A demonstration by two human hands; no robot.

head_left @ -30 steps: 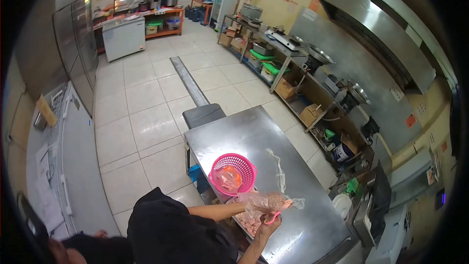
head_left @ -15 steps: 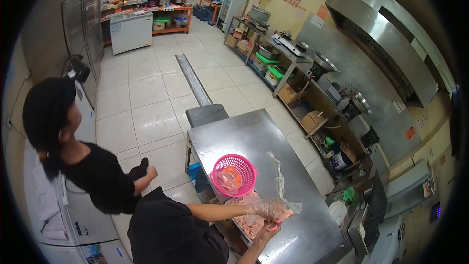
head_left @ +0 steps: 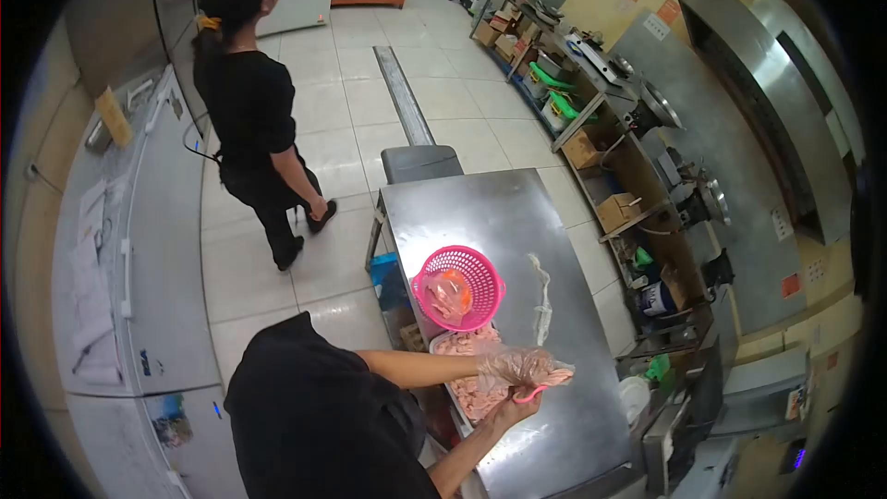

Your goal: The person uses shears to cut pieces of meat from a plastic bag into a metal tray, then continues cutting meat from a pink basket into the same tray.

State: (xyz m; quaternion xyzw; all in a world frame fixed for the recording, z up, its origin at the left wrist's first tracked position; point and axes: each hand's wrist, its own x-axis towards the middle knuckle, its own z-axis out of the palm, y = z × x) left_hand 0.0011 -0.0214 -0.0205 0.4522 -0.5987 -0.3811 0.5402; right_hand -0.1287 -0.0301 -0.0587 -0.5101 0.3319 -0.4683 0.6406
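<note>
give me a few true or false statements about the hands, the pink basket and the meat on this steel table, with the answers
1. The left hand wears a clear plastic glove. True.
2. The pink basket sits on the floor beside the table. False: it stands on the steel table.
3. The right hand holds something pink-handled. True, though what the tool is cannot be told.
4. The raw meat lies at the far end of the table. False: it lies at the near edge, just in front of the basket.
5. The basket is empty. False: a plastic bag with something orange sits in it.
6. Another person stands on the tiled floor, away from the table. True.
</note>
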